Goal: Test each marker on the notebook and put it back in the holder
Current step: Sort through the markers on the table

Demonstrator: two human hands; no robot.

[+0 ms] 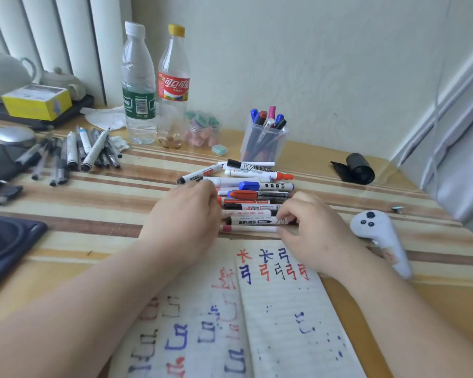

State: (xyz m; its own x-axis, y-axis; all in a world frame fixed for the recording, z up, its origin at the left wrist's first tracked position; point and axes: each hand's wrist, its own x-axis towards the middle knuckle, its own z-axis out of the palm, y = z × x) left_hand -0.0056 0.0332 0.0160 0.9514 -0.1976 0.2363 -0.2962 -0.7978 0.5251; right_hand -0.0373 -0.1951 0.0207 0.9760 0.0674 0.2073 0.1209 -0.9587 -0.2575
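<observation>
A pile of whiteboard markers (253, 186) lies on the striped table, just beyond the open notebook (284, 309), whose pages carry red, blue and black test marks. A clear plastic holder (262, 144) behind the pile stands with several markers in it. My left hand (186, 216) covers the left ends of the nearest markers, fingers curled over them. My right hand (309, 227) pinches the right end of a black-and-white marker (253, 221) lying at the front of the pile. A pink-ended marker (246, 229) lies just in front of it.
Two plastic bottles (153, 85) stand at the back, with a jar of pastel clips (202, 129) beside them. A heap of grey pens (74, 151) lies at left, a dark tablet (6, 241) at the near left. A white controller (380, 236) and a black roll (358, 165) lie at right.
</observation>
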